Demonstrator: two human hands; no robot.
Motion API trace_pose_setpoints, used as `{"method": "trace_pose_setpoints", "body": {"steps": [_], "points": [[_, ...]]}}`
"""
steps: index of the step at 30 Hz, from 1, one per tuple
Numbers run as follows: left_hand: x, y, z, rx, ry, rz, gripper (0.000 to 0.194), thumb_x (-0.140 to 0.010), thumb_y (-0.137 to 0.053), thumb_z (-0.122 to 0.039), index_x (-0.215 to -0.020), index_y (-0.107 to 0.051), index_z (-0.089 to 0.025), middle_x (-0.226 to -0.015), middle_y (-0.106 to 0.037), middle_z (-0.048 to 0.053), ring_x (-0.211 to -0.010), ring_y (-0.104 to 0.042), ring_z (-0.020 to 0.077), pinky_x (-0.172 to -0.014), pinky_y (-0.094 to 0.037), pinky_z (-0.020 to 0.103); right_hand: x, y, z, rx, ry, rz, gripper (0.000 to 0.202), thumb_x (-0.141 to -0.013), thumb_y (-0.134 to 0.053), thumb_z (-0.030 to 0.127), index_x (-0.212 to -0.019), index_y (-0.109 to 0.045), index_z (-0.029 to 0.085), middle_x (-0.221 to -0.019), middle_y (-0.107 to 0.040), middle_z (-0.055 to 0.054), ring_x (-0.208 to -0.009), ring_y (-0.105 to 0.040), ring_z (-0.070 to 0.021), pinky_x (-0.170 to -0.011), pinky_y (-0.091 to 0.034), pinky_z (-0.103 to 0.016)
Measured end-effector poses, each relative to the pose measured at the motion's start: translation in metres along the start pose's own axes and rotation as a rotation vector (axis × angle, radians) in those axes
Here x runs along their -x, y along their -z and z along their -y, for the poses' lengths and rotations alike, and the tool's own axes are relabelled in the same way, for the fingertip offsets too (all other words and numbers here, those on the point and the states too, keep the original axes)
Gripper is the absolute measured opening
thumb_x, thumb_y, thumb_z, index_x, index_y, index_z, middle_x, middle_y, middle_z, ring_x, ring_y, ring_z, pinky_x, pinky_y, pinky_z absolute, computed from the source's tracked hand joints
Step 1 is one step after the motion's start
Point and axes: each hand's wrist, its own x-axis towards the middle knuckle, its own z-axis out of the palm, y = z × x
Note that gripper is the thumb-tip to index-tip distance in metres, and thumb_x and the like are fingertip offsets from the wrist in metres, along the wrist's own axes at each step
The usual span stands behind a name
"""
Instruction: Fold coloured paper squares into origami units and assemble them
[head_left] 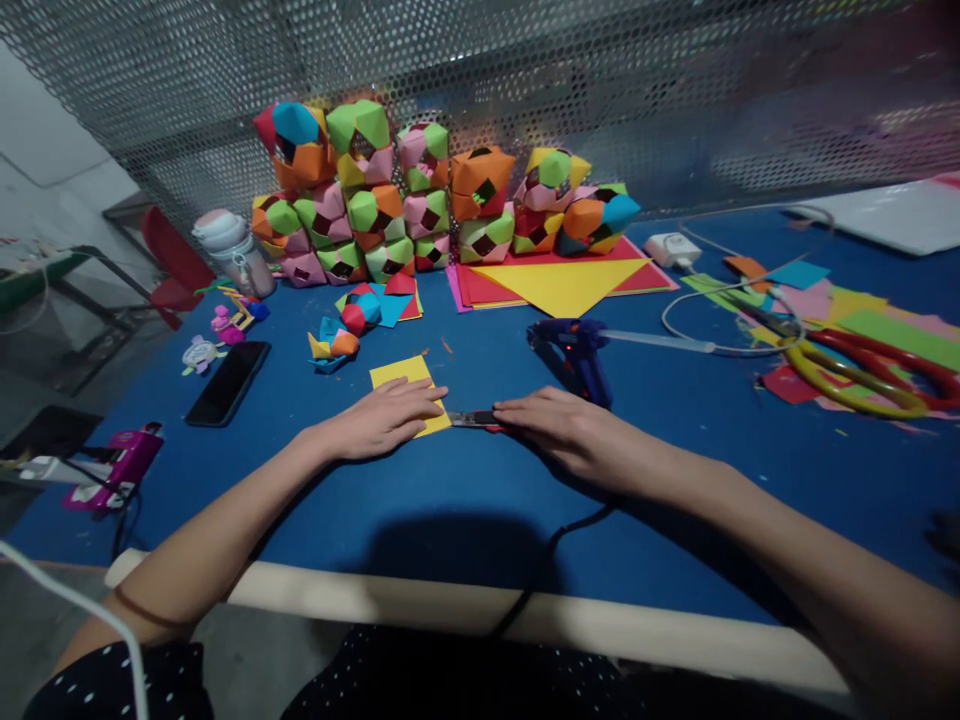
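Note:
My left hand (386, 415) lies flat on a small yellow sheet of paper (401, 371), fingers stretched out across it. The paper rests on the blue tabletop (465, 500). From the right, my right hand (562, 425) is closed around a utility knife (484, 419) with a dark and red handle. Its metal blade points left and meets the paper's right edge near the lower corner. Just beyond my right hand stands a blue glue gun (574, 350) with a clear glue stick in its back. My palm and fingers hide part of the knife handle.
Stacked folded-paper balls (375, 215) line the back by a perforated metal screen (487, 80). A yellow paper triangle (562, 285) lies on red sheets. Scissors (847, 375) and paper scraps (892, 335) are at right. A phone (229, 383), jar (232, 250) and purple device (120, 465) are at left.

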Motion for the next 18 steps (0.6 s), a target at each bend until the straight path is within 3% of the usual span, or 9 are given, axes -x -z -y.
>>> {"method": "trace_pose_setpoints", "body": {"steps": [18], "points": [[0.0018, -0.0038, 0.0042, 0.009, 0.002, 0.025, 0.037, -0.096, -0.032, -0.033, -0.131, -0.042, -0.029, -0.148, -0.033, 0.0, -0.139, -0.022, 0.0159, -0.113, -0.017, 0.04, 0.008, 0.0101, 0.0084, -0.028, -0.028, 0.046, 0.04, -0.094, -0.036, 0.019, -0.132, -0.047, 0.021, -0.123, -0.058, -0.009, -0.107, -0.051, -0.0201, -0.089, -0.048, -0.037]]}}
